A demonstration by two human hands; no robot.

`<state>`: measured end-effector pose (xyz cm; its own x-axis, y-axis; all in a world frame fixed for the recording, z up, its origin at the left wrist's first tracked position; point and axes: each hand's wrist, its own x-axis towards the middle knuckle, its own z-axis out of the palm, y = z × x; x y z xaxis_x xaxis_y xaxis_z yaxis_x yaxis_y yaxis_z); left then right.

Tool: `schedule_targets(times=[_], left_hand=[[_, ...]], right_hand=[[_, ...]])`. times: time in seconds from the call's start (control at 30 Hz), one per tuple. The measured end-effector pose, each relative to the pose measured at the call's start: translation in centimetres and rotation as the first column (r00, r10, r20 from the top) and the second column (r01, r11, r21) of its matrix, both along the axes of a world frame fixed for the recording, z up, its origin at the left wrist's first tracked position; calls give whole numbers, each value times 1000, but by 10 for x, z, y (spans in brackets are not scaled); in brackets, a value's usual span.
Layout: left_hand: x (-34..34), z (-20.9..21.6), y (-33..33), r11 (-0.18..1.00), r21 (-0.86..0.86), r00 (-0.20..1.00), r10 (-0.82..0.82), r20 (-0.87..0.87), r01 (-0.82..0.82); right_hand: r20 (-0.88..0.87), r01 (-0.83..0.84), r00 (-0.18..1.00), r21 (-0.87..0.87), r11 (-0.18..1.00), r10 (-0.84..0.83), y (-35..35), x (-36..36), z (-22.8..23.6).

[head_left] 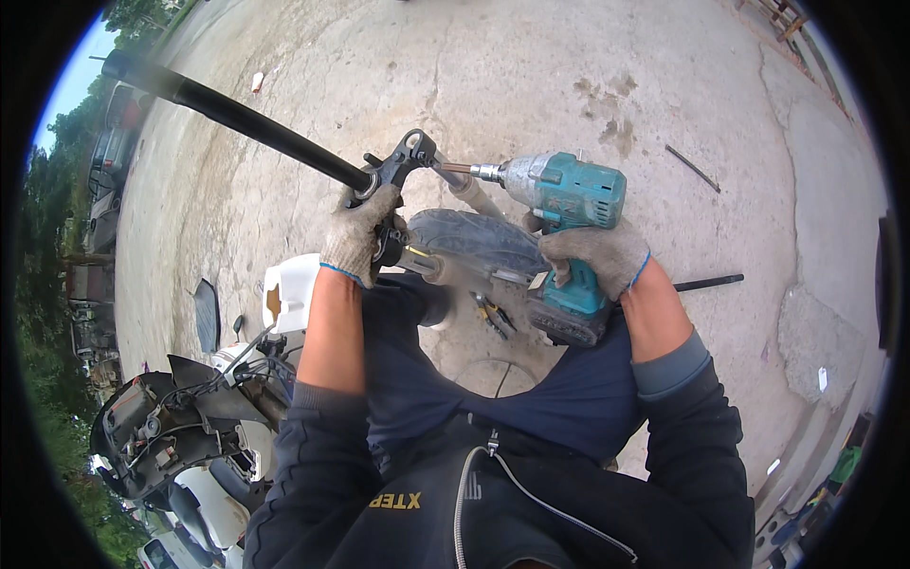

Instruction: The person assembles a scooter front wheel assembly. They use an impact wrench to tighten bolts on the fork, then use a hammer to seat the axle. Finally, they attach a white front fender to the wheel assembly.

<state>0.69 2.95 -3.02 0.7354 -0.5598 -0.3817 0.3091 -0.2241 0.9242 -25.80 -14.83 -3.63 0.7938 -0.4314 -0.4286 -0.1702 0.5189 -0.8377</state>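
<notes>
The left hand (363, 230) grips a black fork clamp (408, 158) at upper center; the right hand (604, 254) grasps a teal power driver (575, 187) beside it. 1 tire (479, 239) lies between the 2 hands, pliers (493, 315) below; motorcycle parts (175, 422) crowd lower left.

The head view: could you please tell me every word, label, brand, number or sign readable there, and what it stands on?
Dark jacket: yellow lettering on the chest, legible, but I won't copy it.
Teal power tool: any markings are too blurred to read.
</notes>
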Motion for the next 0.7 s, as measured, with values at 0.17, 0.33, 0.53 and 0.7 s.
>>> schedule_targets(times=[0.17,0.33,0.53,0.7], left_hand=[[3,-2,1,1000,6,1000,6,-9,-6],[5,-6,2,1000,0,1000,8,-15,-8],[4,-4,1,999,41,999,27,-32,-26],[3,-7,1,999,-35,999,20,27,-19]], right_hand=[[-22,10,1000,15,1000,-9,0,2,1],[2,0,1000,40,999,-1,1,2,-1],[15,12,1000,179,984,-15,13,8,-3],[33,21,999,357,934,-35,22,6,-4]])
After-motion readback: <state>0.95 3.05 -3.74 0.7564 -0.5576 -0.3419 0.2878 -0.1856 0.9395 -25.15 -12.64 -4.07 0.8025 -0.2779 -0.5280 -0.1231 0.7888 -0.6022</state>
